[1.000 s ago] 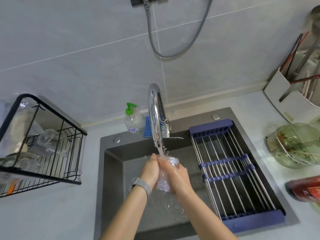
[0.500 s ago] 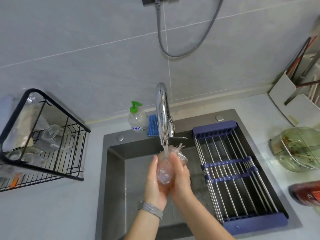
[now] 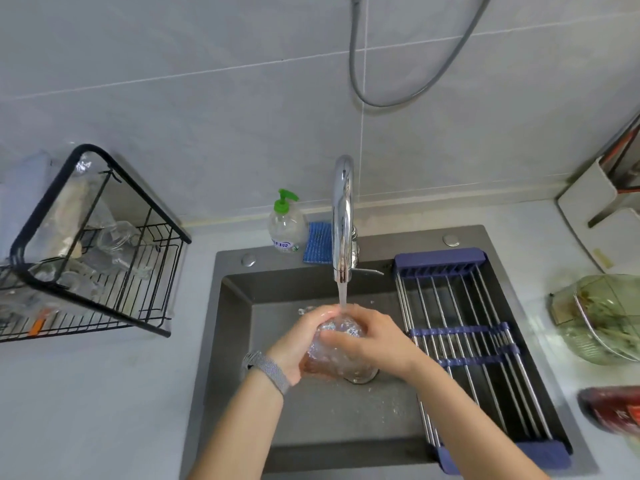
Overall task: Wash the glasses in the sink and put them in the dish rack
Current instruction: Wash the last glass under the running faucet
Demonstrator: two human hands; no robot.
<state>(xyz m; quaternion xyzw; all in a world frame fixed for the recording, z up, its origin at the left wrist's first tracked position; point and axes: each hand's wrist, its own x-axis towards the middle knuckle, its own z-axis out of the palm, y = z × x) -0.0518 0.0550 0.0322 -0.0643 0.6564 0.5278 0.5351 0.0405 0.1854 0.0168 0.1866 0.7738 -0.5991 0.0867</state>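
Note:
A clear glass (image 3: pixel 334 344) is held over the dark grey sink (image 3: pixel 239 306) under water running from the chrome tap (image 3: pixel 343 216). My left hand (image 3: pixel 298 344), with a grey watch band on the wrist, cups the glass from the left. My right hand (image 3: pixel 370 337) wraps over it from the right, and the stream lands where the two hands meet. Most of the glass is hidden by my fingers. The black wire dish rack (image 3: pixel 104 258) stands on the counter at the left, with several clear glasses (image 3: pixel 114 237) in it.
A blue and steel roll-up drying rack (image 3: pixel 460 341) covers the sink's right side. A green-pump soap bottle (image 3: pixel 285 223) and blue sponge (image 3: pixel 318 244) sit behind the sink. A green glass bowl (image 3: pixel 602 317), red packet (image 3: pixel 616 410) and white utensil holder (image 3: pixel 595 202) line the right counter.
My hands have turned the glass under the stream, shifting from an upright grip to lying it more sideways, with the right hand now over its top. The view has shifted slightly.

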